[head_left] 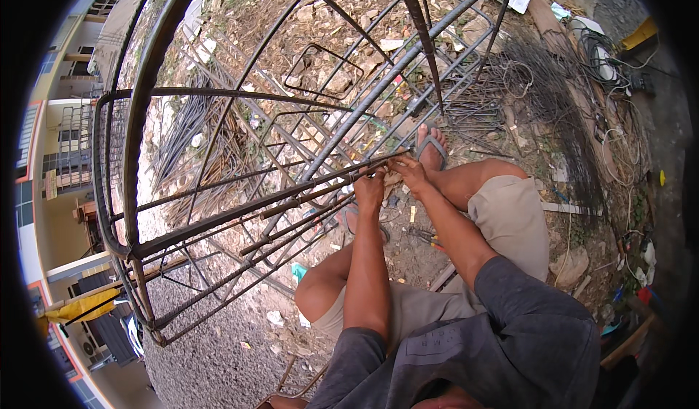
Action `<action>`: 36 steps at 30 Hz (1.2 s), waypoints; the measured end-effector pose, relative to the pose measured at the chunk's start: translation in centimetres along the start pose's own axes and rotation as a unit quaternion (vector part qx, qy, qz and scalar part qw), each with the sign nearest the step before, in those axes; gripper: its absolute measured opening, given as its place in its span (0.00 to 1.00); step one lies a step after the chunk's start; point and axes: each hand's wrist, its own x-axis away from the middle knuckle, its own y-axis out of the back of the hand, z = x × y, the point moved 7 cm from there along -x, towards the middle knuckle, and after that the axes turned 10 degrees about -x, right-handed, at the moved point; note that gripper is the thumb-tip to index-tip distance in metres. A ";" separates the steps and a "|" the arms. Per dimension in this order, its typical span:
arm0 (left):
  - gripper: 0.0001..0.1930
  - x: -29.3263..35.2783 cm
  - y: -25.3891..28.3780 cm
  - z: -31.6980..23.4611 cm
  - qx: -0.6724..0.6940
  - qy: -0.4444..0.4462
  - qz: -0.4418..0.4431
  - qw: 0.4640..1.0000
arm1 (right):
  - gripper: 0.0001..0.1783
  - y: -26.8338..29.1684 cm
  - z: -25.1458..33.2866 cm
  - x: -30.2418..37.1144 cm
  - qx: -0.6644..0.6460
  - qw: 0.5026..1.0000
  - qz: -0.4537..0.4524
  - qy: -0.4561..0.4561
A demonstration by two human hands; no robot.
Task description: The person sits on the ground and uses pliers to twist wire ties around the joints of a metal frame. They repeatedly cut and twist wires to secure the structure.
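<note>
1. Person sits low on the ground, knees bent and spread, both forearms reaching forward to a steel rebar cage (240,212) that lies on its side across the left and centre of the view.
2. Left hand (370,188) fingers curled closed around one long rebar bar (306,191) of the cage, near its end; grip looks clamped on the bar.
3. Right hand (408,169) just beside the left, nearly touching, fingertips pinched together at the same bar end where a stirrup crosses. What they pinch is too small to tell, maybe thin wire.
4. Bar runs diagonally from the hands down-left to the cage's rectangular end stirrup (120,183).
5. Foot in a sandal (431,147) sits just past the hands, on dirt.
6. Small pliers-like tool with orange handle (426,238) lies on the ground between the legs, under the right forearm, untouched.
7. Loose square stirrup (324,70) lies on rubble beyond the cage.
8. Pile of dark tie wire (539,81) to the upper right, well apart from the hands.
9. Coiled cables (601,52) at the far upper right edge.
10. Ground is gravel and dirt with scattered debris.
</note>
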 end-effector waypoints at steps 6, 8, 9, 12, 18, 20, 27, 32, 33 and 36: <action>0.05 -0.7 -0.4 0.1 0.002 -0.037 0.019 0.999 | 0.19 -0.4 0.4 0.2 -0.050 0.998 0.028 -0.031; 0.05 -1.0 -0.4 0.5 -0.026 -0.037 0.018 0.999 | 0.21 -0.6 0.6 0.4 -0.044 0.998 0.028 -0.025; 0.05 -1.1 -0.4 0.6 -0.040 -0.037 0.019 0.998 | 0.23 -0.6 0.7 0.4 -0.036 0.999 0.026 -0.014; 0.05 -1.2 -0.7 -0.4 -0.078 -0.053 0.048 0.994 | 0.26 0.0 0.1 -0.7 -0.023 0.999 0.026 0.014; 0.08 0.0 -0.1 -2.9 -0.120 -0.130 -0.005 0.984 | 0.21 0.7 -1.3 -1.5 -0.045 0.998 0.035 -0.028; 0.08 0.1 0.0 -2.7 -0.111 -0.097 0.002 0.989 | 0.19 0.6 -1.2 -1.1 -0.043 0.998 0.033 -0.033; 0.07 0.3 0.0 -2.4 -0.080 -0.087 0.013 0.993 | 0.21 0.6 -0.6 -0.3 -0.027 0.999 0.022 -0.021; 0.09 0.7 0.5 -3.5 -0.075 -0.144 0.031 0.986 | 0.24 0.4 -0.7 -0.3 -0.028 0.999 0.021 -0.025; 0.10 1.1 0.4 -4.3 -0.047 -0.109 0.057 0.991 | 0.25 0.5 -0.2 0.1 -0.028 0.999 0.014 -0.021; 0.12 2.1 0.6 -6.4 0.000 -0.069 0.087 0.994 | 0.26 0.2 0.7 1.0 -0.037 0.999 0.009 -0.030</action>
